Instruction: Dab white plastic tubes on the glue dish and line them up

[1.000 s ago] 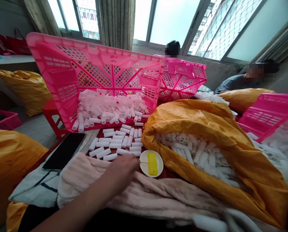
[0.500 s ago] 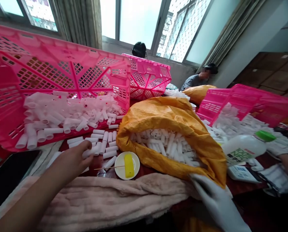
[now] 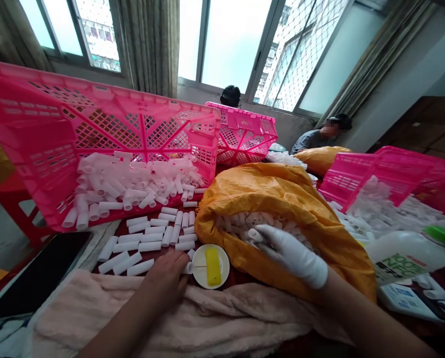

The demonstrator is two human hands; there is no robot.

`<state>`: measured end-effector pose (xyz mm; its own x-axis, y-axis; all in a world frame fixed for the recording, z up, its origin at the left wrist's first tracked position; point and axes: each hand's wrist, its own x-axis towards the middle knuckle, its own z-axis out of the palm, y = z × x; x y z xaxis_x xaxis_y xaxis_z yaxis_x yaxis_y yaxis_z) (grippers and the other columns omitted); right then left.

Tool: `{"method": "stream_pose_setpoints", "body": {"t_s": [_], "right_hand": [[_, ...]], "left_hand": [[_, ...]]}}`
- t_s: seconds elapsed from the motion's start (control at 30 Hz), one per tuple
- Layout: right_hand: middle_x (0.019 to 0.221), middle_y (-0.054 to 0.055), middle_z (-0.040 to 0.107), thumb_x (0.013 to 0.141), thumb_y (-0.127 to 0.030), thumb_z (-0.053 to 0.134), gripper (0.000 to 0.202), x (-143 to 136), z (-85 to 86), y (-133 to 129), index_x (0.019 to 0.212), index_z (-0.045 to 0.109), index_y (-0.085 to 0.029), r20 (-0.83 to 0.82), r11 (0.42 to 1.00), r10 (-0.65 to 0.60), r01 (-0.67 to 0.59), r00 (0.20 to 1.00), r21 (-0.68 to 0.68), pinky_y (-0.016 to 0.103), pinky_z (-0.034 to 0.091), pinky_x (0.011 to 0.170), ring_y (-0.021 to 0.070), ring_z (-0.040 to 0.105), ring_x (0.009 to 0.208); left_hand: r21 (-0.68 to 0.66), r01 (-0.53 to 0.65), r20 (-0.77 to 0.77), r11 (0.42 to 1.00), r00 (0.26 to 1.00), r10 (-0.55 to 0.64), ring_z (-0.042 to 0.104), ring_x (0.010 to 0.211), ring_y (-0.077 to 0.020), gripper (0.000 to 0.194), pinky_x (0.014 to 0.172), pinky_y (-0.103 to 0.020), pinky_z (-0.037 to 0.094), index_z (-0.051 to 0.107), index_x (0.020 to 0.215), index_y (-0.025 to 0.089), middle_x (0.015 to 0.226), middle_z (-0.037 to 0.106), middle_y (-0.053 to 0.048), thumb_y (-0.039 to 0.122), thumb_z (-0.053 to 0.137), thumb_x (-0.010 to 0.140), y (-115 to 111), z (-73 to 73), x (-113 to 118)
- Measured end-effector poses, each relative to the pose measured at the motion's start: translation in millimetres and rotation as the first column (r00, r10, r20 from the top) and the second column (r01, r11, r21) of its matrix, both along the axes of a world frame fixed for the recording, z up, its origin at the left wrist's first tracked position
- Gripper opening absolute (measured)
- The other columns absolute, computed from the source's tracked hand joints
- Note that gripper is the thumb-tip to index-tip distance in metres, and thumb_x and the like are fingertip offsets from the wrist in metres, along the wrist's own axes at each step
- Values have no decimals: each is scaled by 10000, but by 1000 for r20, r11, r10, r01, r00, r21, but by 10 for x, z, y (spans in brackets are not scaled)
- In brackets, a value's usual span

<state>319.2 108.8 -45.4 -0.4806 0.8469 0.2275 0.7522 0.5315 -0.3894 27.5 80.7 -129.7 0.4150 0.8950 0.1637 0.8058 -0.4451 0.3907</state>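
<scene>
My bare left hand [image 3: 167,278] is low beside the small white dish [image 3: 223,279], its fingers curled. A white tube end [image 3: 188,268] shows at its fingertips; the rest is hidden. On the dish lies a yellow block [image 3: 213,266], with a thin stick reaching towards my left fingers. My right hand [image 3: 291,251], in a white glove, is over the mouth of the orange woven sack [image 3: 267,181]. Its fingers close on a short white tube [image 3: 255,235]. More white tubes [image 3: 237,223] fill the sack. Left of the dish, loose tubes [image 3: 150,246] lie in rough rows.
A large pink crate [image 3: 144,107] lies tipped at the left, spilling tubes. A phone [image 3: 39,273] and a pink fleece cloth [image 3: 222,318] are in front. A bottle with a green cap [image 3: 401,253] stands right. A person [image 3: 319,135] sits beyond.
My left hand has come down and right from the tube rows to the dish. My right hand has moved from the sack's front edge into its opening and now holds a tube. The view has shifted left.
</scene>
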Motion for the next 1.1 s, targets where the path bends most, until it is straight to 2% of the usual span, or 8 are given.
{"method": "stream_pose_setpoints", "body": {"t_s": [0.1,0.17,0.37,0.5,0.63,0.83,0.97,1.1], "right_hand": [[1056,40,591,884,-276,427,284,-265,-246,-146,1162,446,-220,-214,992,31,-57,976,-115,305,486,821,151,562,930],[1096,51,577,880,-247,430,280,-457,-454,-115,1159,450,-225,-250,995,29,-51,968,-80,341,458,889,165,543,992],[1047,80,591,867,-138,403,255,-625,-820,92,1080,534,-185,-49,997,73,-72,996,24,401,450,886,193,550,957],[1126,71,563,881,-127,390,292,-545,-807,45,1124,522,-220,4,969,243,-243,970,50,398,444,894,195,522,1014],[1095,70,583,890,-114,349,303,-532,-765,-29,1115,524,-214,-86,984,168,-162,982,67,385,461,880,178,542,981],[1159,57,553,848,-73,423,337,-500,-674,-160,1130,524,-227,33,952,301,-302,953,55,370,442,902,185,507,1033],[1126,87,564,870,-102,401,315,-480,-700,-195,1160,498,-176,25,978,189,-191,982,85,372,439,905,186,508,1020],[1101,90,583,859,-107,431,295,-441,-718,-263,1121,543,-182,146,938,296,-316,944,143,374,464,850,205,510,984]], "left_hand": [[14,34,14,999,999,-34,476,865,-196,165,774,-325,405,515,819,172,883,557,-48,94,405,724,3,-13,36],[12,46,15,999,999,-47,466,882,-197,179,782,-319,405,515,817,169,891,559,-49,72,396,723,17,-30,55],[9,18,-25,1000,1000,-17,459,874,-198,194,771,-307,410,512,793,162,852,565,-52,36,394,702,39,-63,91],[13,21,-24,1000,999,-21,454,867,-199,192,761,-308,409,510,799,166,856,567,-44,40,402,701,40,-61,89],[17,21,-31,1000,999,-20,454,861,-198,185,764,-313,409,508,800,165,853,566,-55,49,395,710,51,-61,81],[41,60,-29,997,998,-59,454,845,-192,173,762,-310,408,509,791,169,847,569,-54,63,387,726,56,-61,84],[45,43,-39,998,998,-41,452,842,-192,178,756,-309,408,502,781,173,841,566,-51,58,389,707,56,-62,75],[41,16,-53,999,998,-14,460,854,-199,176,775,-318,405,499,791,169,857,569,-58,64,385,709,56,-56,76]]}}
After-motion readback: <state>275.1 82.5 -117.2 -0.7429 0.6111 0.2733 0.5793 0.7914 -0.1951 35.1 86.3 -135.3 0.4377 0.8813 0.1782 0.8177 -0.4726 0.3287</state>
